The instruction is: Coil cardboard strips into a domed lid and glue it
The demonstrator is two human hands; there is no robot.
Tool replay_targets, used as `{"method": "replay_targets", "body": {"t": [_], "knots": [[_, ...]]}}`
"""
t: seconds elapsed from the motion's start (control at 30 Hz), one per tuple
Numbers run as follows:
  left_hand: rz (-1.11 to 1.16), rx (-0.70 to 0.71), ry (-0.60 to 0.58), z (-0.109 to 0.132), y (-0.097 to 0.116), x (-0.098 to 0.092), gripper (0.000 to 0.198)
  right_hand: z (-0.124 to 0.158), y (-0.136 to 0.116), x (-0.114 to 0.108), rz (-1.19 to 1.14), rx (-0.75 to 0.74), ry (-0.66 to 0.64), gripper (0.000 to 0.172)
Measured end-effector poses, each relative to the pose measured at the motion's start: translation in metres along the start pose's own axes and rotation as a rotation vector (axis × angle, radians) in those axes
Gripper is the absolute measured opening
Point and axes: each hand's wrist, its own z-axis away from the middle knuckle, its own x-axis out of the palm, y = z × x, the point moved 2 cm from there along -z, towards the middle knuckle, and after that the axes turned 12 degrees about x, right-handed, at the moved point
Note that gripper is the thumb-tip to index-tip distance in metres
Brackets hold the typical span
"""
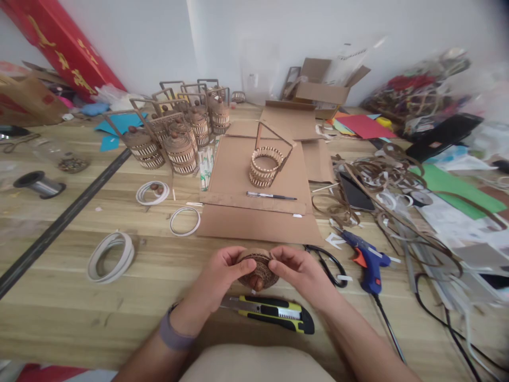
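Between my hands is a round, coiled brown cardboard lid (260, 265) with a reddish-brown knob pointing toward me. My left hand (228, 273) pinches its left edge, thumb on top. The right edge is gripped by the thumb and fingers of my right hand (296, 270). Just below lies a yellow and black utility knife (274, 313). Farther back, a small slatted basket (262, 172) with an angular handle stands on a cardboard sheet (238, 159), and a pen (271, 196) lies in front of it.
Several finished lidded baskets (181, 151) stand at the back left. White tape rings (111, 257) lie on the left. To the right are a blue glue gun (369, 260) with its cord, black scissors (330, 265), a phone (356, 191) and tangled brown strips (377, 170).
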Motion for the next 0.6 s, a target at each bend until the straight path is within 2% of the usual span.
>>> {"method": "replay_targets", "body": {"t": [0.4,0.6], "knots": [[0.004,0.02,-0.001,0.0001,0.0012,0.0051,0.037,0.0009,0.0013,0.0032,0.012,-0.017,-0.023,0.028],[-0.038,0.033,-0.007,-0.0001,0.0029,0.0026,0.038,-0.0013,0.002,0.002,-0.038,0.004,-0.04,0.034]]}}
